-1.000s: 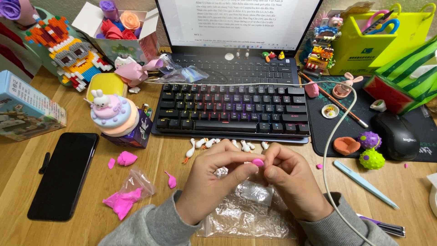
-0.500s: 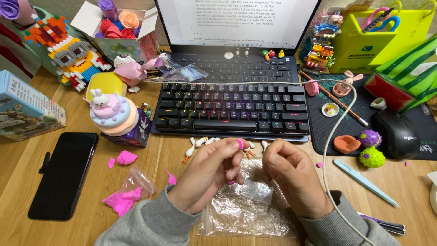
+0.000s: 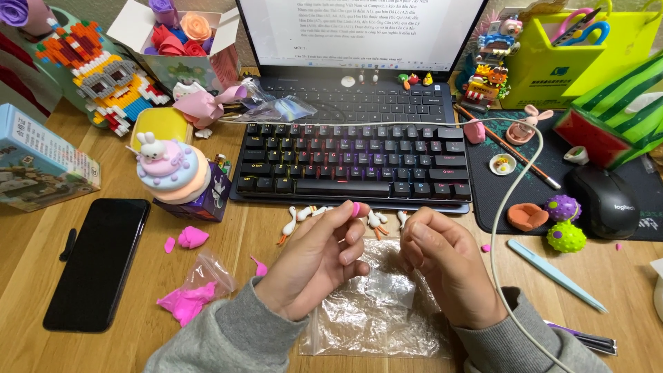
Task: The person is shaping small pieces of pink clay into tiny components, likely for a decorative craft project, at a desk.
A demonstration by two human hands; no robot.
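While my left hand (image 3: 314,259) is pinching a small pink clay bit (image 3: 356,209) at its fingertips above the plastic bag (image 3: 373,318) near the desk's front edge, my right hand (image 3: 442,266) is hovering beside it, loosely curled and empty, likely needing a gentle two-handed press next.

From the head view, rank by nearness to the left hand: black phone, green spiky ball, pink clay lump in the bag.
From the left hand:
1. Pink clay lump, lower left.
2. Black phone, far left.
3. Green spiky ball, far right.
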